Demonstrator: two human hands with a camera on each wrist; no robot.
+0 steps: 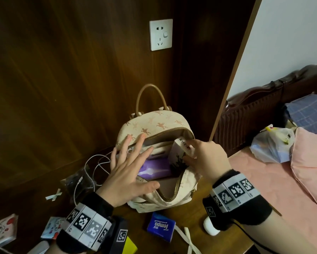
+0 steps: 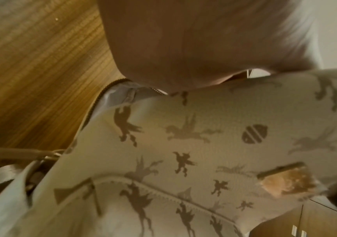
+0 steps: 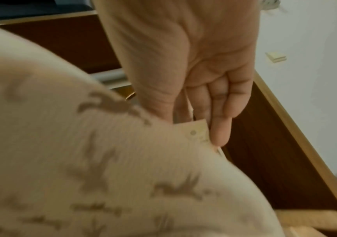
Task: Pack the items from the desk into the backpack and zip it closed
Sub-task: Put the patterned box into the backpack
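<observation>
Backpack (image 1: 154, 123): cream grained cloth, matt, printed with brown horses; brass-coloured metal zip teeth (image 1: 174, 187); smooth tan handle (image 1: 150, 94). Box (image 1: 179, 151) in my right hand (image 1: 207, 158): matt white card. Purple pack (image 1: 154, 168) inside: glossy film. Tissue pack (image 1: 160, 226): glossy blue plastic wrap. Surface (image 1: 187, 213): varnished brown wood.

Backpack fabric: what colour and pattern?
Cream backpack printed with small brown winged-horse figures; sharpest in the left wrist view.
</observation>
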